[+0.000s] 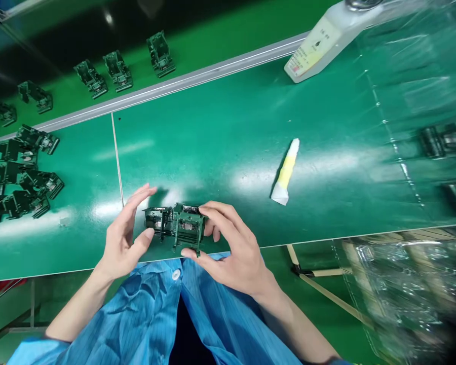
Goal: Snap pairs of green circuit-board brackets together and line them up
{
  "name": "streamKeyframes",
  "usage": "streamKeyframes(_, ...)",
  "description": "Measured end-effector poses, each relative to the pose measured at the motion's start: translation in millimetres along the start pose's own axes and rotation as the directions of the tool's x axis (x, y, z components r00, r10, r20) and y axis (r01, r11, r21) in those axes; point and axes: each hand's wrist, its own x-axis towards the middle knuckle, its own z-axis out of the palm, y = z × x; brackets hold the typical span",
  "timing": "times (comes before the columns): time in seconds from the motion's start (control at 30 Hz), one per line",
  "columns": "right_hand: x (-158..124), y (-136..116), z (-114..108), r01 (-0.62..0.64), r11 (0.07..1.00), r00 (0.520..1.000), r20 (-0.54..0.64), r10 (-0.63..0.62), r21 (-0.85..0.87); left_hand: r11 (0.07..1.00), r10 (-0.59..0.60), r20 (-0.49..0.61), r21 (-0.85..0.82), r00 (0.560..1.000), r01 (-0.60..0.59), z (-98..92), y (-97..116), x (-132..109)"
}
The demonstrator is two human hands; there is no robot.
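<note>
Two dark plastic parts with metal pieces inside are side by side at the front edge of the green table. My right hand [231, 248] grips the right-hand plastic part [189, 227], fingers on its far corner and thumb at its near edge. Beside the left-hand plastic part [157, 221] is my left hand [127, 238], its fingers and thumb spread apart. The left thumb tip is close to that part; whether it touches I cannot tell.
Several similar parts [30, 172] lie grouped at the left, and more [117, 71] stand along the back ledge. A yellow and white wrapped stick [288, 170] lies right of centre. A labelled bottle [319, 43] is at the back right. Clear plastic sheeting [433, 91] covers the right end.
</note>
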Motion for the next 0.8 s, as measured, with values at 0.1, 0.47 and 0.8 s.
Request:
streamKeyframes(0.1,5.5,-10.4,-2.0,0.059,0.997,0.996,-0.061,-0.061,-0.047,0.993,0.081,0.147,-0.094,0.986,-0.068,8.6,24.7,10.5)
streamKeyframes(0.47,5.9,-13.2,-2.9,0.139,0.976,0.98,-0.117,-0.16,-0.167,0.951,-0.017,0.028,-0.31,0.999,0.025,44.9,37.4,24.3)
streamKeyframes(0.8,0.6,11.2,-20.7,0.124,0.965,0.989,-0.048,-0.138,-0.233,0.989,0.117,-0.102,0.098,0.988,-0.107,-20.4,20.1,10.0)
